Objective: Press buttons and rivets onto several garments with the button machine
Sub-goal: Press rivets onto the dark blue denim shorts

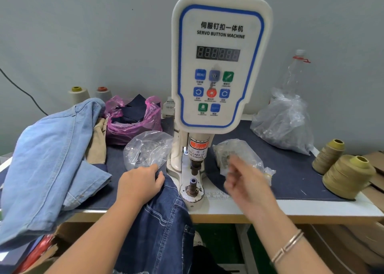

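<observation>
The white servo button machine (220, 65) stands mid-table, its lower die (192, 187) bare under the punch (195, 165). My left hand (141, 183) grips the top edge of a dark blue denim garment (164, 221) that hangs over the table's front edge, just left of the die. My right hand (247, 182) is blurred in the air right of the die, in front of a small clear bag of metal parts (234, 153); its fingers are loosely bent and whether they pinch anything cannot be told. Another clear bag (145, 149) lies left of the machine.
Light blue denim garments (47, 159) are piled at the left. A pink bag of dark cloth (133, 117) and two thread cones (79, 95) stand behind. A large clear bag (284, 122), a plastic bottle (295, 72) and olive thread spools (349, 176) are at the right.
</observation>
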